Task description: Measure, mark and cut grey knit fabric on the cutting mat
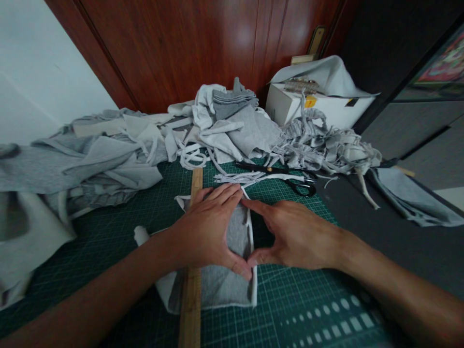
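Note:
A grey piece of fabric (226, 290) with pale, curled edges lies on the green cutting mat (290, 295). A wooden ruler (192, 299) runs lengthwise over its left part. My left hand (213, 227) lies flat across the fabric and the ruler, fingers stretched forward and thumb spread out to the right edge. Part of the ruler is hidden beneath it. My right hand (293, 234) is at the fabric's right edge, index finger and thumb spread apart with their tips touching that edge. Its other fingers are tucked out of sight.
Black scissors (275, 170) and thin fabric strips (261, 179) lie beyond my hands. Heaped grey fabric (94, 154) covers the left and back. A tangle of strips (337, 147) sits before a white box (282, 104). A wooden door (203, 48) stands behind.

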`<action>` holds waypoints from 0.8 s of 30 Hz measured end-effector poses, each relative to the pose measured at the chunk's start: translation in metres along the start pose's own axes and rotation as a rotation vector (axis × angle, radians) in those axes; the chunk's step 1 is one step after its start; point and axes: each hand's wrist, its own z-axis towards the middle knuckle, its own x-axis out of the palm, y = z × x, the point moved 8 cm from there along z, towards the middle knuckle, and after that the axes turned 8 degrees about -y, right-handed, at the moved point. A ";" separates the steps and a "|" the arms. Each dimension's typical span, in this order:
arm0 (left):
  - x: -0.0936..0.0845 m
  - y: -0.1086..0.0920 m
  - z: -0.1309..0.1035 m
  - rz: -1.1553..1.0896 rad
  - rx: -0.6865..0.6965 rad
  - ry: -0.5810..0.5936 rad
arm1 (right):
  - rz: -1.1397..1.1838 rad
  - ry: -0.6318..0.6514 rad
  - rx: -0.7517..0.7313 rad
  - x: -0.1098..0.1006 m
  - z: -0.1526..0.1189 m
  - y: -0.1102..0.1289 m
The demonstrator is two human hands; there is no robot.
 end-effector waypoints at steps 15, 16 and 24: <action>-0.001 -0.005 0.000 0.011 0.060 -0.071 | -0.077 -0.142 0.083 0.003 0.003 0.002; -0.001 -0.007 -0.001 0.014 0.063 -0.077 | -0.085 -0.133 0.080 0.003 0.003 0.002; 0.002 -0.009 -0.001 0.048 0.007 -0.084 | -0.105 -0.032 0.041 -0.004 0.002 0.000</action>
